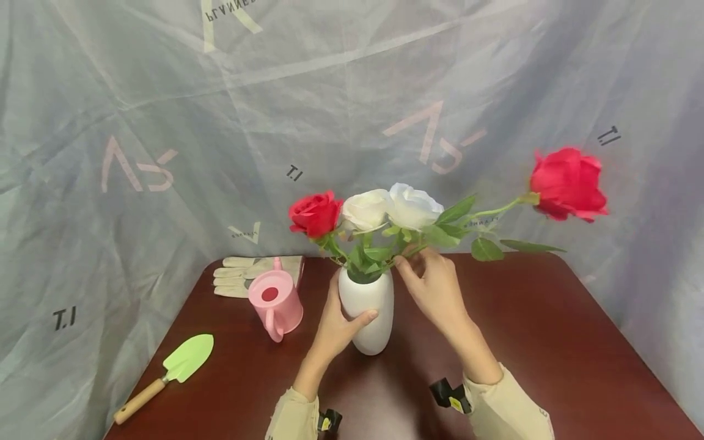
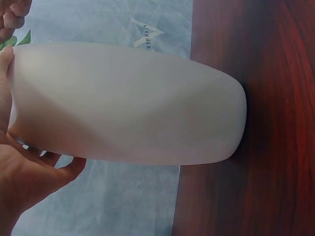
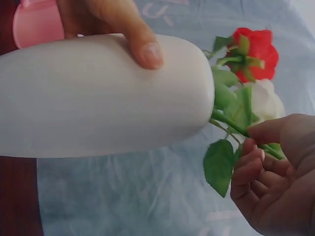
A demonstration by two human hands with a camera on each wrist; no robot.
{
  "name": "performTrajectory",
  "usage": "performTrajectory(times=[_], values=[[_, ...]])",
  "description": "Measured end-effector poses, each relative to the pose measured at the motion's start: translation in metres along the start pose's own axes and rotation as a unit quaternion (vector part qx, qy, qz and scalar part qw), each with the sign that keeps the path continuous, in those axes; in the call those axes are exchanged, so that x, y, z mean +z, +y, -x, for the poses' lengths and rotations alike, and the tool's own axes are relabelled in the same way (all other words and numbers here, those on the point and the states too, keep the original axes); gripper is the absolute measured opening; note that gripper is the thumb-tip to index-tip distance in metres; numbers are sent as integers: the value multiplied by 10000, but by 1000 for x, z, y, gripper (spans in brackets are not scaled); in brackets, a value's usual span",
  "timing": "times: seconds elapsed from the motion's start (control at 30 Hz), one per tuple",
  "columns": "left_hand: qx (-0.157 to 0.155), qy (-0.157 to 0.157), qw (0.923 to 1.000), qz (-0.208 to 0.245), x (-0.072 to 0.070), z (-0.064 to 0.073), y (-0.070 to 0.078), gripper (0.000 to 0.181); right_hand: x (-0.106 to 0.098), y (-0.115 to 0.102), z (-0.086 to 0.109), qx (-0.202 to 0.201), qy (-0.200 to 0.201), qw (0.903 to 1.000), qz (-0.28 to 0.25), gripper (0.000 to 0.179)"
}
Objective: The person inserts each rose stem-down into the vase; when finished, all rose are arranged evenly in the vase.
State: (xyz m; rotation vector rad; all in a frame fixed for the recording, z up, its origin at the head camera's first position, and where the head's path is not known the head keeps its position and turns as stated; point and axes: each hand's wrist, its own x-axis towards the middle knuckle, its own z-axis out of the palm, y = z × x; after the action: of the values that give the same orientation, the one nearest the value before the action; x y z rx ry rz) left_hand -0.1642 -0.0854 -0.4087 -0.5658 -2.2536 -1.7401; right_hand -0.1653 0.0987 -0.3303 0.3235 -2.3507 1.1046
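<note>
A white vase (image 1: 379,324) stands on the table, and my left hand (image 1: 337,327) grips its side, thumb across the front. Inside the vase are a red rose (image 1: 315,214) at left and two white roses (image 1: 415,206) in the middle. Another red rose (image 1: 569,183) leans far out to the right. Beside the vase mouth, my right hand (image 1: 433,282) pinches a green stem (image 3: 229,122) between thumb and fingers; the right wrist view shows this stem running into the vase mouth. In the left wrist view the vase (image 2: 133,103) hides most of the flowers.
Left of the vase sits a pink watering can (image 1: 275,299), with pale work gloves (image 1: 233,278) behind it. A green trowel (image 1: 189,357) with a wooden handle lies near the table's left edge. Grey printed cloth (image 1: 341,122) hangs behind the dark red table (image 1: 550,330).
</note>
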Motion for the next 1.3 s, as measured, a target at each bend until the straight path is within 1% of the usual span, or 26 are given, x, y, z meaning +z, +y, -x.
performTrajectory(times=[0.2, 0.33, 0.43, 0.53, 0.6, 0.7, 0.83, 0.87, 0.93, 1.03, 1.07, 1.17, 1.23, 1.3], values=[[-130, 9, 9999, -86, -2, 6, -2, 94, 16, -1, 4, -142, 21, 9996, -250, 8], [-114, -8, 9999, -107, -1, 4, -2, 94, 19, 1, 5, -198, -38, 9993, -307, 13], [-94, -43, 9999, -88, -1, 2, -1, 94, 15, 4, 10, -37, -172, 9993, -341, 16], [-88, -62, 9999, -77, 0, 0, 0, 94, 5, 6, 15, 261, -346, 9971, -631, 17], [-92, -39, 9999, -75, 0, -1, 1, 94, -1, 8, 16, 473, -410, 9930, -1000, 18], [-87, -14, 9999, -82, -1, -1, 1, 94, -7, 10, 15, 654, -381, 9833, -1654, 21], [-44, 3, 9999, -93, -1, -1, 0, 93, -6, 8, 10, 716, -224, 9650, -2513, 23], [-42, -8, 9999, -100, -1, -1, 0, 93, -6, 6, 9, 775, -165, 9606, -2663, 22], [-53, -24, 9999, -101, -1, -2, 0, 93, -6, 2, 8, 949, -74, 9556, -2790, 24], [-95, -73, 9998, -136, -1, -3, 1, 94, -4, -2, 6, 1191, 223, 9572, -2629, 23], [-104, -87, 9998, -126, -1, -3, 1, 94, -3, -3, 6, 1195, 315, 9598, -2519, 23], [-125, -54, 9998, -150, -3, -1, 0, 95, 5, -4, 6, 999, 547, 9662, -2314, 20], [-97, -9, 9997, -220, -5, 0, -2, 95, 11, -6, 8, 792, 642, 9704, -2191, 17], [-87, 42, 9996, -279, -4, 0, -12, 97, 18, -7, 10, 578, 753, 9787, -1818, 14]])
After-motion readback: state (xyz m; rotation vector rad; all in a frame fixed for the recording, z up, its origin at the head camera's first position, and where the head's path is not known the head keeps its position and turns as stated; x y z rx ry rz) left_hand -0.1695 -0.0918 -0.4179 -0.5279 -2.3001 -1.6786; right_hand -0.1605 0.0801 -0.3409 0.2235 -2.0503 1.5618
